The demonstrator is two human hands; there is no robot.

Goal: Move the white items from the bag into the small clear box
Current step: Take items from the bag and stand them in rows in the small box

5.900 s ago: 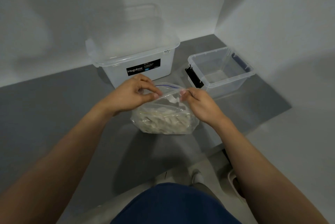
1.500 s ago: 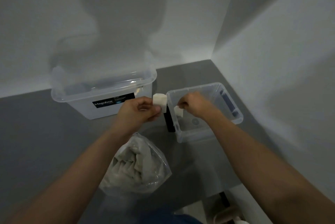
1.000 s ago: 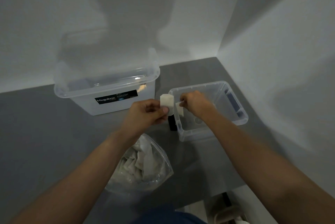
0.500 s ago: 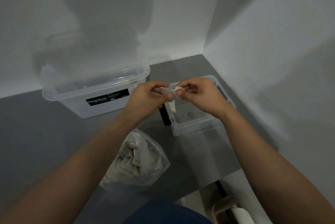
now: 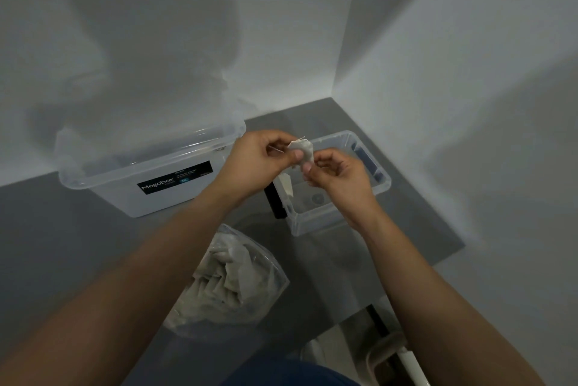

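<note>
A small white item (image 5: pixel 302 149) is held in the air above the left rim of the small clear box (image 5: pixel 380 188). My left hand (image 5: pixel 259 160) pinches it from the left and my right hand (image 5: pixel 336 176) pinches it from the right. Another white item (image 5: pixel 287 186) leans inside the box against its left wall. The clear plastic bag (image 5: pixel 228 282) with several white items lies open on the grey table, between my forearms.
A large clear Megabox tub (image 5: pixel 150 179) with its lid on stands to the left of the small box, against the white wall. The grey table (image 5: pixel 62 245) fills a corner between two walls. Its front edge lies close to my body.
Both hands have risen slightly and now hold one white item between them above the small box's rim. One white item now sits inside the box.
</note>
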